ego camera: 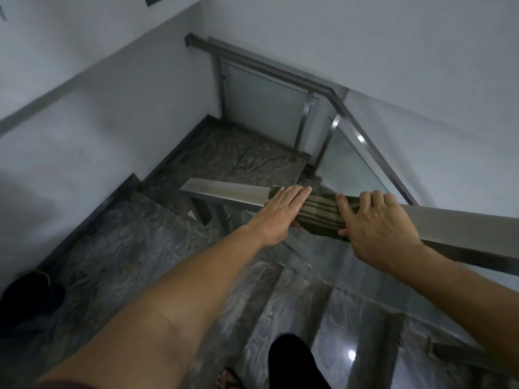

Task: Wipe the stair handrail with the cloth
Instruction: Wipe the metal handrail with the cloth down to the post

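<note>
A flat steel handrail (pixel 224 192) runs from the middle of the view toward the right edge. A dark green cloth with pale stripes (pixel 320 213) is draped over its top and front face. My left hand (pixel 280 213) lies flat on the cloth's left end, fingers straight and together, thumb tucked under the rail. My right hand (pixel 373 220) presses on the cloth's right end with its fingers curled over the rail's far edge. The cloth's middle shows between the two hands.
Marble stair steps (pixel 134 242) descend to a landing (pixel 238 158). A lower handrail with glass panels (pixel 280 71) runs behind. White walls on the left and right. A dark shoe (pixel 31 299) lies at the lower left. My leg and foot (pixel 295 363) stand below.
</note>
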The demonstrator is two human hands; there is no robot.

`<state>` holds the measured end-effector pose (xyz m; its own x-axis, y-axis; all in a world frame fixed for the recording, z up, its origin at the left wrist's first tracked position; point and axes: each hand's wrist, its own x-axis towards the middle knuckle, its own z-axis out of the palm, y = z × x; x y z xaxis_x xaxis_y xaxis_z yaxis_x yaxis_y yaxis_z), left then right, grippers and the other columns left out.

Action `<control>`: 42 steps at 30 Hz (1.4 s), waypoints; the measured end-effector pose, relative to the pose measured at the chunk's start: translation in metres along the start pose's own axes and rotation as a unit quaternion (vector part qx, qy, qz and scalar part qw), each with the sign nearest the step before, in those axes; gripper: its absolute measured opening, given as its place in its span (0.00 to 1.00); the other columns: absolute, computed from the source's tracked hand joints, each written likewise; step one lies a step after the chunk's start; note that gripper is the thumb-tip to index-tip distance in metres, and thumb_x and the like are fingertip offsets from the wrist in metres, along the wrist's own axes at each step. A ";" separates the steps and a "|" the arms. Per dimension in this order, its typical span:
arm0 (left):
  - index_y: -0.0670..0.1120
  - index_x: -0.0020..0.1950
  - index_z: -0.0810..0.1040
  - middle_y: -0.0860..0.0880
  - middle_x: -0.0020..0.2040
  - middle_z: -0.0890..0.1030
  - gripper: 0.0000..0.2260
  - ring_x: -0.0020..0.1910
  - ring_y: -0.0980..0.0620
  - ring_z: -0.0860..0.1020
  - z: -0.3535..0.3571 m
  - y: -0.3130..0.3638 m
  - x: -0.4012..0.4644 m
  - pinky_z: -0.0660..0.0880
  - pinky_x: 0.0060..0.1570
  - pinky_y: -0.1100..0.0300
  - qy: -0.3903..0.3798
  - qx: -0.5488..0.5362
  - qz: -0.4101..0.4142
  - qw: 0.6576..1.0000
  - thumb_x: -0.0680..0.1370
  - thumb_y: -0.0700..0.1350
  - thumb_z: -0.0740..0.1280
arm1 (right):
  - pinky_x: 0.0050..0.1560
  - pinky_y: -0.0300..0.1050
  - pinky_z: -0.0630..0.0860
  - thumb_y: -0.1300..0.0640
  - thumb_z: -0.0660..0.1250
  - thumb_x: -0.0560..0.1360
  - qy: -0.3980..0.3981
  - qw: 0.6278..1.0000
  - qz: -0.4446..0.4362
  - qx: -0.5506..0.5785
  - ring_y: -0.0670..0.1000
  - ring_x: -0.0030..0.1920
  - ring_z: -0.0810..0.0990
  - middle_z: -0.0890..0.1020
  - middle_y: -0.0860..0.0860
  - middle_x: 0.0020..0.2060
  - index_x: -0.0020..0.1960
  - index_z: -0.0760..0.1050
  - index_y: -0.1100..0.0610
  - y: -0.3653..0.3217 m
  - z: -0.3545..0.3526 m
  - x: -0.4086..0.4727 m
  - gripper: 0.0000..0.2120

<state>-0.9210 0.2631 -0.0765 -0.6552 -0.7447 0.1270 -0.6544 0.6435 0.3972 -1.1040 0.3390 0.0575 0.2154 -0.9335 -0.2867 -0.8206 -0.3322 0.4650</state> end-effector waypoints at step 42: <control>0.45 0.77 0.41 0.45 0.78 0.51 0.35 0.78 0.46 0.49 0.081 -0.469 -0.063 0.45 0.77 0.50 -0.018 -0.082 0.211 0.974 0.79 0.50 0.59 | 0.58 0.59 0.72 0.36 0.42 0.76 0.003 0.984 0.178 -0.032 0.61 0.53 0.74 0.75 0.63 0.57 0.75 0.53 0.54 -0.322 0.023 0.318 0.33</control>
<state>-0.6032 0.0222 -0.3444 -0.8678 -0.4111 0.2791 -0.2562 0.8515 0.4575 -0.7833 0.1524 -0.2022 -0.0762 -0.9928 -0.0920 -0.8097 0.0077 0.5868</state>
